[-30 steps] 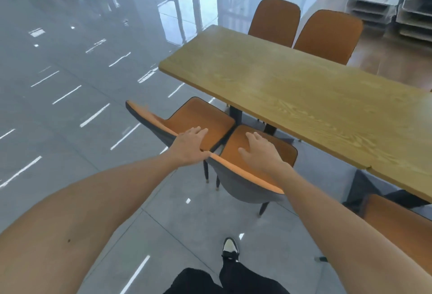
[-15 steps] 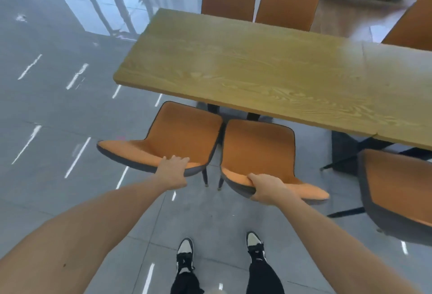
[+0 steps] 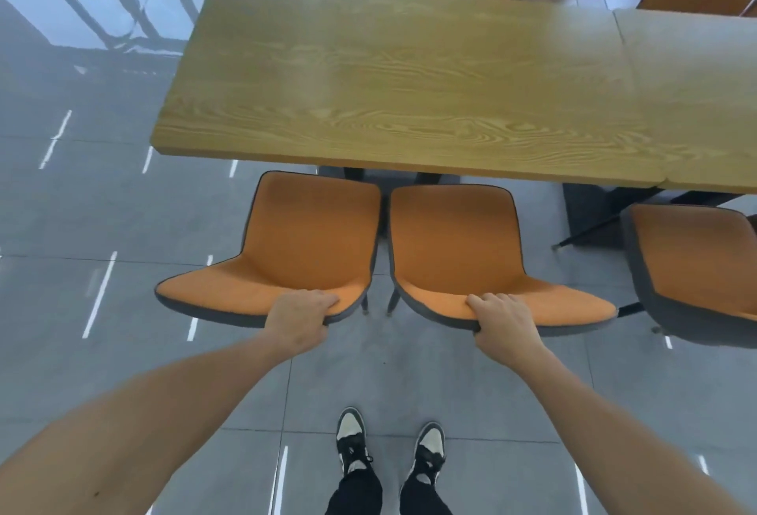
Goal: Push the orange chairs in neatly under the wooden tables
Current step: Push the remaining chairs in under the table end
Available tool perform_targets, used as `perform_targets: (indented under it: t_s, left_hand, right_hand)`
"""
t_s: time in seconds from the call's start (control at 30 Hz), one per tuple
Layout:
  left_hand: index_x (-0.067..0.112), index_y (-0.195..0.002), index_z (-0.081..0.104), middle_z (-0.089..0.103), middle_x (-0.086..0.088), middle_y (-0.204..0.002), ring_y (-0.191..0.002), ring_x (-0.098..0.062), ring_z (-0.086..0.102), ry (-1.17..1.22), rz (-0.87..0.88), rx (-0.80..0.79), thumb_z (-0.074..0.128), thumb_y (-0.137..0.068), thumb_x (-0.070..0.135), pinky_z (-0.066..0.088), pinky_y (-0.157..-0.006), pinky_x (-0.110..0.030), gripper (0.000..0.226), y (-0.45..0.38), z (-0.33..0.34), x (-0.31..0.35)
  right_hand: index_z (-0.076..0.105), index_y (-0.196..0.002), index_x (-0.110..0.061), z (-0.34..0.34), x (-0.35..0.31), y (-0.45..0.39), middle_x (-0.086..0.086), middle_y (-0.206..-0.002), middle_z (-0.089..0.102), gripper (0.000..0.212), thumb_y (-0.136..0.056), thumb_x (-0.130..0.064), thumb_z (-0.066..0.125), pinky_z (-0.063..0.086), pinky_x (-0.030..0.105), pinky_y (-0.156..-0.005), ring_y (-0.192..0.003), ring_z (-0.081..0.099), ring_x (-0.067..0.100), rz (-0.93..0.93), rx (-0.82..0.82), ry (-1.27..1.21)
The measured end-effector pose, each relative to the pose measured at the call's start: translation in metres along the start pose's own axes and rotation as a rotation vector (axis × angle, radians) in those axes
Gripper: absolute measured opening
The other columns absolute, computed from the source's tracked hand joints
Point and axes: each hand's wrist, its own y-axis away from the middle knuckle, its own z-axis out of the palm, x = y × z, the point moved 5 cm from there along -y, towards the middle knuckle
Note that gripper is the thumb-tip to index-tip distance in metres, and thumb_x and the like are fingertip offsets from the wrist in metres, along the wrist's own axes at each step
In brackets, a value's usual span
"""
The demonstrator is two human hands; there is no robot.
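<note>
Both chairs now sit squared to the worktop (image 3: 409, 76), no longer skewed; left hand (image 3: 301, 320) grasps left chair (image 3: 303, 244), right hand (image 3: 502, 324) right chair (image 3: 454, 244), ready to push.

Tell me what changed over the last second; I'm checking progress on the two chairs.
The left hand and right hand went from resting on the chair backs to gripping their top edges. The left chair and right chair now sit square and side by side facing the table. Their seats remain outside its edge.
</note>
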Motion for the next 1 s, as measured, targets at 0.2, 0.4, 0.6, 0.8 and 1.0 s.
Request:
perform_targets:
  t_s: [0.2,0.4,0.6,0.8,1.0]
  left_hand:
    - [0.023,-0.076,0.046,0.062,0.005,-0.076,-0.072,-0.024,0.063,0.000,0.089,0.018,0.052,-0.067,0.015,0.040,-0.052,-0.035,0.014,-0.002,0.008,0.002]
    - [0.020,-0.082,0.055,0.064,0.004,-0.074,-0.069,-0.024,0.062,-0.001,0.132,0.067,0.049,-0.068,0.014,0.042,-0.051,-0.037,0.016,-0.006,0.013,0.017]
    - [0.020,-0.083,0.056,0.062,0.004,-0.070,-0.063,-0.024,0.059,-0.017,0.151,0.095,0.050,-0.067,0.014,0.043,-0.049,-0.036,0.017,-0.007,0.017,0.025]
    - [0.018,-0.075,0.052,0.056,0.003,-0.062,-0.054,-0.025,0.054,-0.004,0.168,0.134,0.053,-0.061,0.012,0.030,-0.044,-0.033,0.016,-0.005,0.017,0.025]
    - [0.019,-0.070,0.048,0.055,0.004,-0.059,-0.051,-0.024,0.051,0.014,0.137,0.133,0.054,-0.061,0.014,0.030,-0.042,-0.032,0.012,-0.008,0.012,0.026]
  right_hand:
    - [0.060,-0.103,-0.022,0.000,-0.024,0.003,-0.002,-0.096,0.066,0.027,-0.076,-0.018,0.054,0.046,0.035,-0.080,-0.091,0.062,0.024,-0.050,0.030,-0.076]
    - [0.060,-0.093,-0.020,0.004,-0.039,0.005,-0.002,-0.087,0.065,0.023,-0.071,-0.019,0.053,0.048,0.036,-0.066,-0.082,0.061,0.024,-0.100,0.053,-0.127]
    - [0.060,-0.080,-0.020,0.006,-0.038,0.006,-0.004,-0.074,0.064,0.018,-0.063,-0.018,0.056,0.041,0.032,-0.053,-0.069,0.061,0.023,-0.121,0.125,-0.109]
    - [0.055,-0.068,-0.019,0.008,-0.039,0.005,-0.006,-0.061,0.057,0.015,-0.053,-0.015,0.057,0.038,0.028,-0.043,-0.054,0.056,0.023,-0.127,0.170,-0.116]
    - [0.058,-0.067,-0.021,0.006,-0.041,0.000,-0.006,-0.059,0.058,0.016,-0.051,-0.017,0.060,0.035,0.026,-0.041,-0.050,0.055,0.022,-0.119,0.195,-0.109]
